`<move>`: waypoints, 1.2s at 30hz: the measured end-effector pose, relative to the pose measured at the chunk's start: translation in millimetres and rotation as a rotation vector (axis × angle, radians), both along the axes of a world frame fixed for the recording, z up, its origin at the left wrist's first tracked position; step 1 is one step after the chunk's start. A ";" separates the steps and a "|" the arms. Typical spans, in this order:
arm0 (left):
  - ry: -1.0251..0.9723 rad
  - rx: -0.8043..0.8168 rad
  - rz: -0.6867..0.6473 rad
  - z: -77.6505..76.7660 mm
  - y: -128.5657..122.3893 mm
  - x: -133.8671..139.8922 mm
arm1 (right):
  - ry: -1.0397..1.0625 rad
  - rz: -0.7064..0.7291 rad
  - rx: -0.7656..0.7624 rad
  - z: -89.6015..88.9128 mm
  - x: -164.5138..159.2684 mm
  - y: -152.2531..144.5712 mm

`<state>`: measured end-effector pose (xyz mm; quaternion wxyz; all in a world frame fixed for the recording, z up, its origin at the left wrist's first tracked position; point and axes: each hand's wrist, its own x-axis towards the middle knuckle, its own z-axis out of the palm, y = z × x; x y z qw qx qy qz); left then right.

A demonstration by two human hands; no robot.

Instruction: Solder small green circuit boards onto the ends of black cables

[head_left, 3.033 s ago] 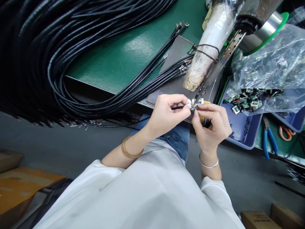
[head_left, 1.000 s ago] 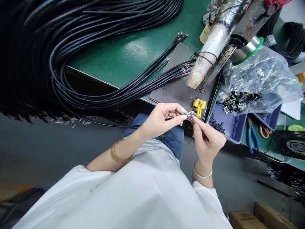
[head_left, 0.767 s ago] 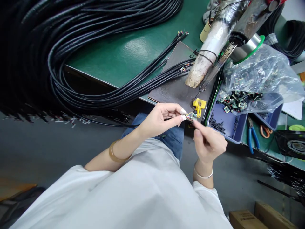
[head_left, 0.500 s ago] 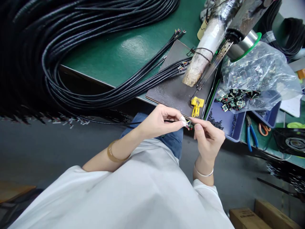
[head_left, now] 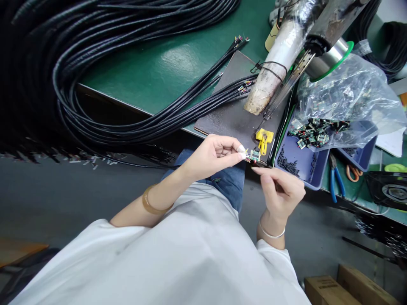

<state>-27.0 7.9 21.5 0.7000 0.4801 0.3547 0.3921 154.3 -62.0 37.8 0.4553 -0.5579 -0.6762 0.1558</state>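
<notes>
In the head view, the curled fingers of the left hand hide whatever runs through its grip, and the white patches on its thumb and forefinger tips are too small to make out. A black cable passes out of sight behind that wrist. The big bundle of black cables, to the left of and beyond the left hand, is cut off by the upper and left edges and sinks into shadow.

The left hand is pinched on thin coloured wires, thumb against forefinger. The small circuit board sits just to the right of those fingertips, at the end of the wires. The right hand is loosely curled, its forefinger stretched towards the left hand and a narrow gap beside the thumb. That forefinger's tip lies just below the circuit board; whether it touches cannot be told.

The circuit board is green and flat, with a dark chip and pale contacts along its sides. Just beyond it from the hands is a yellow clip of smooth plastic, on a dull, scuffed grey plate. Farther beyond hangs a soldering iron with a perforated metal sleeve, beside a white tube with a crusty brown mouth. Just beyond and to the right of the right hand is a smooth blue-violet tray holding small black pieces.
</notes>
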 end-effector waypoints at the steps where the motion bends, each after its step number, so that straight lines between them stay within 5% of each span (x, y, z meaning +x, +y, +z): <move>1: 0.010 -0.005 0.018 -0.2 0.5 -0.2 | 0.061 -0.026 0.025 -0.8 -0.9 0.8; 6: 0.045 0.037 0.090 0.2 4.7 2.1 | 0.220 -0.154 0.269 -4.2 -7.5 8.8; 13: 0.095 0.154 0.064 -0.5 11.0 6.1 | 0.106 -0.098 -0.093 -5.9 -13.7 22.6; 36: 0.187 0.142 0.051 7.2 41.0 15.3 | -0.096 -0.016 0.034 -0.1 -5.1 52.0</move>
